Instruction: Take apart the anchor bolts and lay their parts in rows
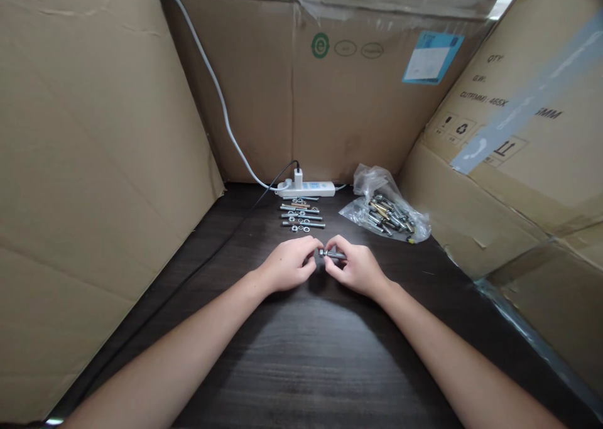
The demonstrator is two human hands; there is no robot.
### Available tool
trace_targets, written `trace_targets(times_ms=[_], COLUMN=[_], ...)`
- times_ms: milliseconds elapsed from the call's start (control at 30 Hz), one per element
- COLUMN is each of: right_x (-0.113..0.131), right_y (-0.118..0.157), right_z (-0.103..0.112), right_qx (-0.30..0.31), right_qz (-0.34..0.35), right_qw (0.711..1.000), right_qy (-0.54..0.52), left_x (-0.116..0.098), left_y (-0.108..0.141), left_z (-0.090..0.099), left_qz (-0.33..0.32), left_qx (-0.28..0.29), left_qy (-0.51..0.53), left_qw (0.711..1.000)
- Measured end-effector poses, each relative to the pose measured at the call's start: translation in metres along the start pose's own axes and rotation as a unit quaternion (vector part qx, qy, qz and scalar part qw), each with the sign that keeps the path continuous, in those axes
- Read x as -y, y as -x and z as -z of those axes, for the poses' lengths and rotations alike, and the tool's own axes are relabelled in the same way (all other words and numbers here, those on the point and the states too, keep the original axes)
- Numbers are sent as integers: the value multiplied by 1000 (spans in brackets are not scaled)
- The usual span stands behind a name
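Note:
Between my two hands, over the dark table (pixel 301 366), a metal bolt (pixel 336 254) lies roughly level, with a nut (pixel 322 253) at its left end. My right hand (pixel 355 267) pinches the bolt's shank between thumb and fingers. At the nut end is my left hand (pixel 291 264), its thumb and index finger curled with a small gap between their tips; the nut sits just right of them. Beyond my hands, several bolts (pixel 304 224) lie in rows with nuts and washers (pixel 306 229) among them.
A clear plastic bag (pixel 419 225) of metal bolts lies at the back right. Behind the rows is a white power strip (pixel 318 188) with a plug and cables. A black cable (pixel 207 259) crosses the table's left side. Cardboard walls (pixel 245 102) enclose the back and both sides.

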State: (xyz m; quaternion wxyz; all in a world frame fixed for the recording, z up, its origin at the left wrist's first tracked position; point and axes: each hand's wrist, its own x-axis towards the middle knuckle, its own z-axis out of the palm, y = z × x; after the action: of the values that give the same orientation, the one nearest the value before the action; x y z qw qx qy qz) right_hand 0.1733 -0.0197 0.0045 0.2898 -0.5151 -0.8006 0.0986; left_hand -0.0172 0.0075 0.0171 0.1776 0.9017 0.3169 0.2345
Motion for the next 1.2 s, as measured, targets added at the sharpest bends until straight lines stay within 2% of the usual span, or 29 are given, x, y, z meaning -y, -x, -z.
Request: trace_targets(times_ms=[233,300,400,467,600,833,1033,1200], right_x=[0,0,-1,-2,-2,0,0,-1], right_y=[0,0,0,0,0,0,1,1], right_z=[0,0,0,0,0,0,-1,-1], right_qx=[8,4,-6,-12,-19,-16,-4,-1], right_qz=[1,-3,-9,-10,-8,-4,5,3], right_qw=[1000,1000,1000,1000,1000,1000,1000,1000], right_qy=[-6,-6,-3,-1,2,0,-1,-2], left_x=[1,0,-3,-4,-6,-4,-1,-1], left_y=[-1,-1,0,1,1,0,0,-1], left_z=[-2,0,3,4,3,2,-3,-3], left_qz=[6,-2,-19,-25,-14,-7,10,5], left_qx=[22,1,-61,-72,-34,-28,22,21], left_qy=[-16,-18,-21,-32,-38,-26,-36,-38], left_qw=[1000,1000,998,997,999,999,999,999])
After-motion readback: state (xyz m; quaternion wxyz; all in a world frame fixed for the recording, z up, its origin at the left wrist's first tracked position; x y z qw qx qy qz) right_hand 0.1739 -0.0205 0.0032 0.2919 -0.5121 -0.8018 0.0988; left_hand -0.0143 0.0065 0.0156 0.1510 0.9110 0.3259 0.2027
